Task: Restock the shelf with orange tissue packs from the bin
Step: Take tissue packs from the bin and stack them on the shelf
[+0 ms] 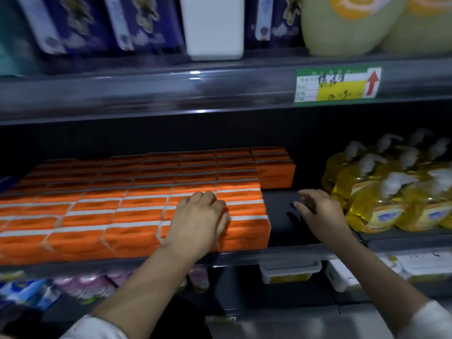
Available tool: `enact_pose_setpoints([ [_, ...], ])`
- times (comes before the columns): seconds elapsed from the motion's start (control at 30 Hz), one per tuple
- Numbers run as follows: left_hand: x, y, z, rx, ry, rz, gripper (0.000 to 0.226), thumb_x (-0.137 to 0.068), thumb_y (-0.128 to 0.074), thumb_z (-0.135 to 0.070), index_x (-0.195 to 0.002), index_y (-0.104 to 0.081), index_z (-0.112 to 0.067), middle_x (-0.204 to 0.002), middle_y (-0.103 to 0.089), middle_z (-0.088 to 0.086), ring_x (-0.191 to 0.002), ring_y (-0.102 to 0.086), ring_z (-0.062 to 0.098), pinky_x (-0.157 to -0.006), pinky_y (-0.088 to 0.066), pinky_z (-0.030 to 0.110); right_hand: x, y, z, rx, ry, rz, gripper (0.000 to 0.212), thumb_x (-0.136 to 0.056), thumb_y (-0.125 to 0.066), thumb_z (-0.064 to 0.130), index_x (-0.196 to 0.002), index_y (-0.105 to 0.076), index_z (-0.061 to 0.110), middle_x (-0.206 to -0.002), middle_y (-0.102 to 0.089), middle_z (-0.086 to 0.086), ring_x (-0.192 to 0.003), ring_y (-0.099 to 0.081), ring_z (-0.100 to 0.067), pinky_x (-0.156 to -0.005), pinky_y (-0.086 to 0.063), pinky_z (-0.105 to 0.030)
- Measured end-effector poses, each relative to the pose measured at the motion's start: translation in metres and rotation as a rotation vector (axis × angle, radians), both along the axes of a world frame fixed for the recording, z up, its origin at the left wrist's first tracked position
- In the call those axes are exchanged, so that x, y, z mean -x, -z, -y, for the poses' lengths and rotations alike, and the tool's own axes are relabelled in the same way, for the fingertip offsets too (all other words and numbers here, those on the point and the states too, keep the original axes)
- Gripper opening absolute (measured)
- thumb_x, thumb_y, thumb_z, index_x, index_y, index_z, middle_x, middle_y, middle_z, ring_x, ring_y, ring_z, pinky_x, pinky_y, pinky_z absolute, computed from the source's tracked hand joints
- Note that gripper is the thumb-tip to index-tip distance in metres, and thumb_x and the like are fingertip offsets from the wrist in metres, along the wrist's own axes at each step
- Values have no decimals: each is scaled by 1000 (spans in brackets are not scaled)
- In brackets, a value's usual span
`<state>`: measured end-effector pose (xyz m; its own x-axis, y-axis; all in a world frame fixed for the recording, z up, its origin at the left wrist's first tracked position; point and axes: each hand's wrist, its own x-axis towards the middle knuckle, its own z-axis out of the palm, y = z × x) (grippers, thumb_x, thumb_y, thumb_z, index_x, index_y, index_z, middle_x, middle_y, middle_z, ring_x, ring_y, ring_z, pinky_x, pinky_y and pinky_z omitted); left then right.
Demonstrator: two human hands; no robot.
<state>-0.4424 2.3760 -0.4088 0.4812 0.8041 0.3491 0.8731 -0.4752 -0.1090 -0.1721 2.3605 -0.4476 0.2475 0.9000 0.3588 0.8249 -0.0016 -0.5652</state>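
L hand (198, 216) curled on orange tissue packs (137, 216) by R edge, grip unclear; R hand (321, 212) fingers spread over bare shelf (281, 223).

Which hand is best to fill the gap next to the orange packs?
Probably the right hand: it hovers empty over the bare shelf gap, while the left hand rests on the orange tissue packs.

On the dark metal shelf (288, 216), orange rectangular tissue packs (122, 216) fill the left; yellow plastic pump bottles (381, 199) stand right, well apart.
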Motion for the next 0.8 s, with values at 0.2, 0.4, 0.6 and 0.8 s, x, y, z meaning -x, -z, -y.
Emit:
enact_pose_setpoints([
  [0.2, 100, -6, 49, 24, -125, -4, 33, -81, -39, -41, -78, -66, -22, -74, -59, 0, -68, -59, 26, -53, -46, 33, 66, -41, 37, -4, -239, 188, 31, -85, -67, 19, -114, -64, 9, -108, -63, -6, -103, -58, -23, -81, -42, -29],
  [0.4, 258, 23, 123, 118, -505, 2, 33, -75, -41, -42, -75, -65, -20, -73, -58, 3, -67, -61, 29, -47, -51, 35, 178, -53, 47, 4, -480, 242, 26, -79, -73, 15, -104, -69, 10, -103, -67, -8, -99, -62, -30, -86, -45, -34],
  [0.6, 365, 49, 218, 217, -832, 161, 25, -88, -56, -38, -106, -65, -22, -102, -61, 3, -96, -61, 28, -66, -50, 37, 319, -45, 68, 19, -784, 344, 29, -75, -76, 12, -103, -69, 10, -99, -68, -9, -95, -64, -30, -83, -43, -28],
  [0.8, 431, 74, 260, 203, -969, 311, 35, -94, -46, -41, -123, -57, -25, -116, -57, 0, -101, -58, 23, -75, -48, 34, 448, -26, 87, 106, -1025, 365, 23, -83, -65, 20, -106, -67, 16, -102, -64, -4, -99, -59, -22, -85, -44, -31],
])
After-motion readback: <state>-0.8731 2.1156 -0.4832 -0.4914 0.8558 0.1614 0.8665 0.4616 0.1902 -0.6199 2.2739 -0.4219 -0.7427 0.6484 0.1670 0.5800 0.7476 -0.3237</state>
